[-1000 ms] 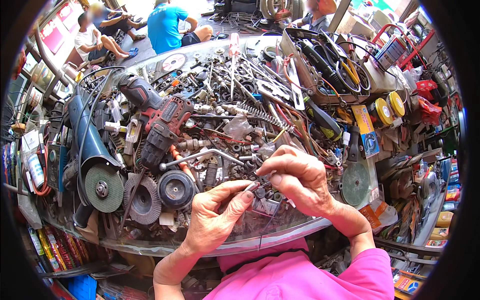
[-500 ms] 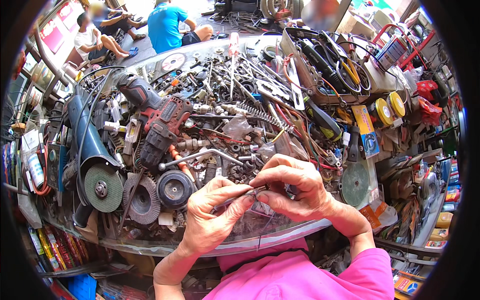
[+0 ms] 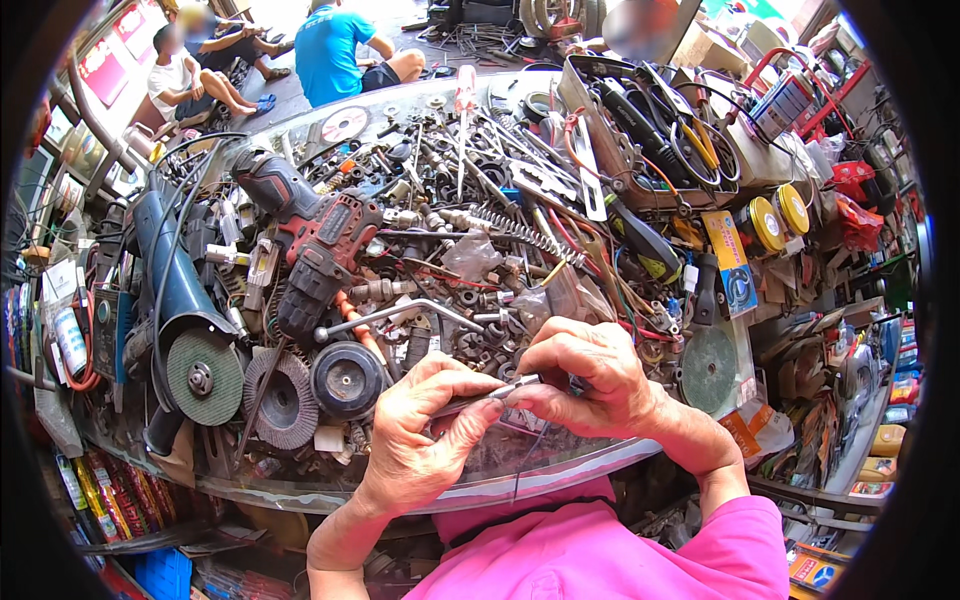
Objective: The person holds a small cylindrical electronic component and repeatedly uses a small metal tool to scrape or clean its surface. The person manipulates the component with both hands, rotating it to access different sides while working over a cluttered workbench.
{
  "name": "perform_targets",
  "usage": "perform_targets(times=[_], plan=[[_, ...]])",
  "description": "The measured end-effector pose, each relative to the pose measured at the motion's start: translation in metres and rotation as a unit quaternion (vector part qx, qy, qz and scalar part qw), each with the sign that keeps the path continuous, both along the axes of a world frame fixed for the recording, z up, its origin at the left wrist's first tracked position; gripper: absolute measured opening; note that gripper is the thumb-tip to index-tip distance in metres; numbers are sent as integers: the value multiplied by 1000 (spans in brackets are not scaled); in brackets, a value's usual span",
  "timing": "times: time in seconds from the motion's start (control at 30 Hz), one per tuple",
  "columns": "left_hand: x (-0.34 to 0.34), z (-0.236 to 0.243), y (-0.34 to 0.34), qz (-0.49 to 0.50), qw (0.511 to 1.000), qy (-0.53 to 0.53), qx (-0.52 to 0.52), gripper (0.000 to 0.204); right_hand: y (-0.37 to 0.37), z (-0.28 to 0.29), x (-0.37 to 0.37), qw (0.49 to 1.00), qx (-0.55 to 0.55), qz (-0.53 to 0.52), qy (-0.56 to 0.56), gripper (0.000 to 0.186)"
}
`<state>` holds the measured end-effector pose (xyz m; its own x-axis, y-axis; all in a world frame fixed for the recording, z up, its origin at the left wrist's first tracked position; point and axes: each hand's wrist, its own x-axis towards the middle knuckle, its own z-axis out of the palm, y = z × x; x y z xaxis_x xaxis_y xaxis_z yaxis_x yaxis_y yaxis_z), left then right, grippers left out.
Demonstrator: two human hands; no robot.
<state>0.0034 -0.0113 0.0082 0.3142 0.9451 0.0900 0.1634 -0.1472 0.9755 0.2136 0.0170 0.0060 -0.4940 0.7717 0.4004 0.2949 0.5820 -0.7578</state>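
Note:
Above the near part of the cluttered table, my left hand [image 3: 428, 425] pinches a slim, silvery metal rod-like piece [image 3: 514, 386] between thumb and forefinger. On the other side, my right hand [image 3: 592, 378] closes its thumb and bent fingers at the right end of the same piece. Its ends are partly hidden by the fingers, so its exact kind does not show. A dark thin cord [image 3: 518, 475] hangs below the hands in front of the pink shirt. Just beyond the hands lie a bent metal wrench bar [image 3: 400, 312] and many small metal parts.
At left are a red-black cordless drill [image 3: 330, 245], an angle grinder [image 3: 175, 265] with a green disc, a flap disc [image 3: 281, 400] and a black round pad [image 3: 348, 380]. A tool tray [image 3: 640, 190] stands at far right. People sit beyond the table, one in a blue shirt [image 3: 335, 55].
The fingers of my right hand have shifted and opened slightly, baring more of the metal piece between the hands. My left hand stays nearly in place.

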Motion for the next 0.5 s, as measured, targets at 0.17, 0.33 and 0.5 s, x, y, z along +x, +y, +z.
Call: perform_targets(times=[0.17, 0.33, 0.5], plan=[[1, -2, -3, -18, 999, -19, -22, 17, -2, -6, 5, 999, 18, 9, -30, 22], [2, -4, 0, 19, 998, -39, -35, 16, 0, 14, 0, 995, -66, -40, 57, 20], [-1, -3, 0, -8, 1000, -16, -24, 17, -1, 1, 1, 999, 31, -9, -17, 17]])
